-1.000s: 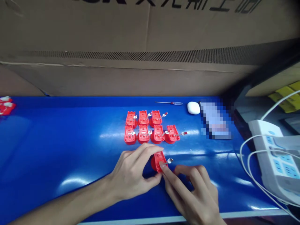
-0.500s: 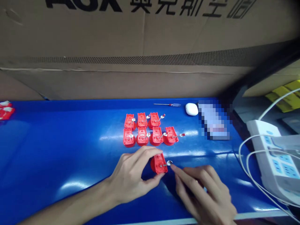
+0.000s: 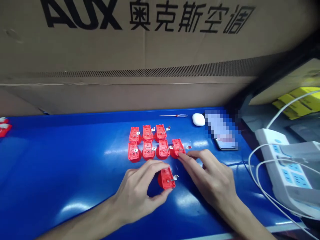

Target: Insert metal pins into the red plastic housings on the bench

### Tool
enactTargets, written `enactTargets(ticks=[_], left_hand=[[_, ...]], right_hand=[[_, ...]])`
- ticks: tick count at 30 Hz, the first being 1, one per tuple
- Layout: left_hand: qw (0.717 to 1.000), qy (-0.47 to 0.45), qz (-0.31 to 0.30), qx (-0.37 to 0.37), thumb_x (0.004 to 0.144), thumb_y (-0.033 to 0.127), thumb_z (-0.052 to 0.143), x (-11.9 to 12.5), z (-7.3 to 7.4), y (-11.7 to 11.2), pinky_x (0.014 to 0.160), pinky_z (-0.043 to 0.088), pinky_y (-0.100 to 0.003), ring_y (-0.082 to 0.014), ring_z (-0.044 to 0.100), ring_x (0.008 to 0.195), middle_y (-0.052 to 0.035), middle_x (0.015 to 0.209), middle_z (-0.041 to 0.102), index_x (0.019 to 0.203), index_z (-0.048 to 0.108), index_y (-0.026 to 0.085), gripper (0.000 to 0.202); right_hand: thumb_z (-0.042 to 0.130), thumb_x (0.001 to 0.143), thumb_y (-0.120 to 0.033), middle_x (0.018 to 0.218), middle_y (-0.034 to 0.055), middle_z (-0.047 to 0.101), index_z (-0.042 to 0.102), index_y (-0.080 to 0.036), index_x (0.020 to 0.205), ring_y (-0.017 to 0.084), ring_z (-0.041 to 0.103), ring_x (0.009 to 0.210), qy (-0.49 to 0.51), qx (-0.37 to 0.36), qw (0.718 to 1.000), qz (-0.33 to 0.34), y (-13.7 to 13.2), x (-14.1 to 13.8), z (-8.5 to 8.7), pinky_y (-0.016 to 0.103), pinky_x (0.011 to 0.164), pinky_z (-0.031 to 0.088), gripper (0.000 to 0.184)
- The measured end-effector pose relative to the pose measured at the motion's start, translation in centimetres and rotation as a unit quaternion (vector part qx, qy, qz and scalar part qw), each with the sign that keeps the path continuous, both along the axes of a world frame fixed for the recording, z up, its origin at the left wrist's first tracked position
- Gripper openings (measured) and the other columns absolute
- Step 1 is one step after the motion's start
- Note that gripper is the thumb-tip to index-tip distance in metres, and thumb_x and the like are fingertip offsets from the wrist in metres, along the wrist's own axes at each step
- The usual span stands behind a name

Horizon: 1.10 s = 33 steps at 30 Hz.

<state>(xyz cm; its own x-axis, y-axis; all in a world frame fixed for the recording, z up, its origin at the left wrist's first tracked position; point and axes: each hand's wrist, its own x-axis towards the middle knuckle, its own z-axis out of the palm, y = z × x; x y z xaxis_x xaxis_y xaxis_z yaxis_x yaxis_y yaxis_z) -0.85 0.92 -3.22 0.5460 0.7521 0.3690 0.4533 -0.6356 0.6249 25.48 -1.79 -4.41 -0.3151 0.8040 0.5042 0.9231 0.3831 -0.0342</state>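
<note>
My left hand (image 3: 143, 188) is closed around a red plastic housing (image 3: 165, 183), thumb at its near edge and fingers at its far edge. From that housing sticks a thin metal rod with a small white-and-metal tip (image 3: 176, 177). My right hand (image 3: 208, 173) reaches to the rightmost red housing (image 3: 177, 146) of the front row. Its fingertips are at that housing's near right edge, partly apart; the thumb's position is unclear. Several similar red housings (image 3: 148, 150) stand in two rows, each with a short rod or white tip.
Behind the rows lie a screwdriver (image 3: 176, 115), a white rounded case (image 3: 198, 119) and a blurred-out phone (image 3: 225, 133). A white power strip (image 3: 287, 163) with cables stands at right. A large cardboard box (image 3: 100, 50) backs the blue table (image 3: 75, 160). Red-and-white pieces (image 3: 4, 126) lie far left.
My right hand has left the tip of the held housing and moved up to the front row's rightmost housing. My left hand keeps its hold. The camera view has shifted slightly.
</note>
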Motion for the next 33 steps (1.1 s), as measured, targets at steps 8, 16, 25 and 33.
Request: enactTargets(ticks=[8,16,25,33], left_hand=[[1.000,0.005,-0.003,-0.009,0.093,0.025,0.082,-0.1,0.1,0.1,0.087,0.064,-0.027,-0.0185,0.081,0.111,-0.0030,0.130,0.080,0.140,0.062,0.026,0.051],[1.000,-0.001,-0.008,-0.014,0.094,0.025,0.082,-0.1,0.0,0.2,0.084,0.065,-0.028,-0.0202,0.081,0.109,-0.0053,0.130,0.080,0.140,0.063,0.024,0.050],[1.000,-0.006,-0.004,-0.001,0.095,0.025,0.081,0.0,0.1,0.3,0.084,0.067,-0.029,-0.0213,0.082,0.109,-0.0056,0.127,0.081,0.138,0.064,0.024,0.047],[1.000,-0.008,-0.007,-0.023,0.100,0.031,0.081,-0.1,0.0,0.4,0.084,0.069,-0.028,-0.0153,0.081,0.080,-0.0032,0.113,0.084,0.141,0.064,0.023,0.044]], right_hand=[[0.065,0.108,-0.011,0.101,0.0052,0.076,0.075,-0.019,0.108,0.019,0.063,0.085,-0.001,0.014,1.000,-0.007,2.2,-0.6,0.6,0.031,0.068,0.042,0.013],[0.060,0.111,-0.012,0.097,0.0053,0.074,0.074,-0.019,0.100,0.019,0.061,0.084,-0.009,0.015,1.000,0.004,5.2,-0.7,0.9,0.032,0.063,0.036,0.019],[0.061,0.110,-0.011,0.100,0.0065,0.075,0.076,-0.019,0.106,0.022,0.061,0.090,0.003,0.008,1.000,0.008,6.4,-0.7,0.5,0.033,0.066,0.040,0.017],[0.066,0.108,-0.011,0.099,0.0069,0.075,0.077,-0.019,0.116,0.022,0.063,0.088,0.070,-0.001,0.997,0.023,5.9,-0.4,0.5,0.033,0.068,0.044,0.016]])
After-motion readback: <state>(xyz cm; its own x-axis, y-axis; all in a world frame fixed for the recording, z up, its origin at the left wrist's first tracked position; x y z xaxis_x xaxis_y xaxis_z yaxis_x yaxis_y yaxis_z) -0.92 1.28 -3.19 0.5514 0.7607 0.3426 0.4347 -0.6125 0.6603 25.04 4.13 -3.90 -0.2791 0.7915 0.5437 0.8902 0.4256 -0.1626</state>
